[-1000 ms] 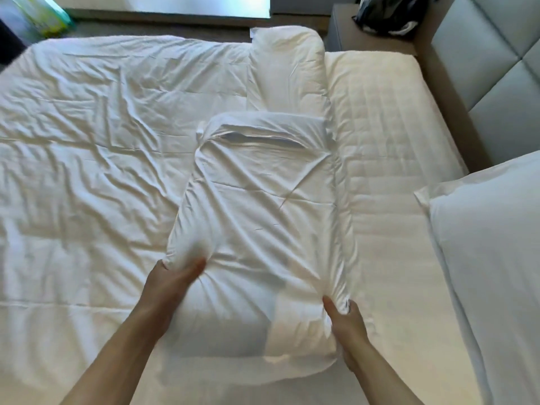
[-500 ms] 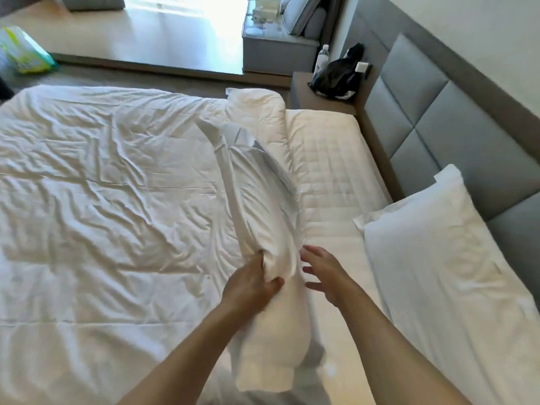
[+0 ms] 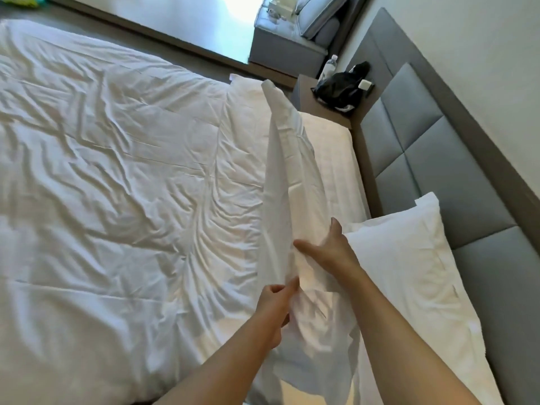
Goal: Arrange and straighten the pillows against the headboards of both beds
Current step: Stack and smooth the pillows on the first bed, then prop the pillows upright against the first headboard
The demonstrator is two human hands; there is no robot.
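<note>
I hold a white pillow (image 3: 292,182) raised on its edge above the bed, its far end pointing away from me. My left hand (image 3: 274,305) pinches its near lower edge. My right hand (image 3: 327,252) presses flat against its right side, fingers spread. A second white pillow (image 3: 409,276) leans against the grey padded headboard (image 3: 432,159) on the right. A third pillow (image 3: 245,92) lies flat at the far end of the bed, partly hidden behind the raised one.
A rumpled white duvet (image 3: 117,185) covers the left of the bed; bare quilted mattress (image 3: 333,159) runs along the headboard. A brown nightstand (image 3: 309,100) holds a black bag (image 3: 339,86) and a water bottle (image 3: 328,65). Beyond stands a grey sofa (image 3: 295,30).
The pillow lay flat on the duvet a second ago; I have lifted it onto its edge and carried it toward the headboard. My right hand went from loose to pressing its side.
</note>
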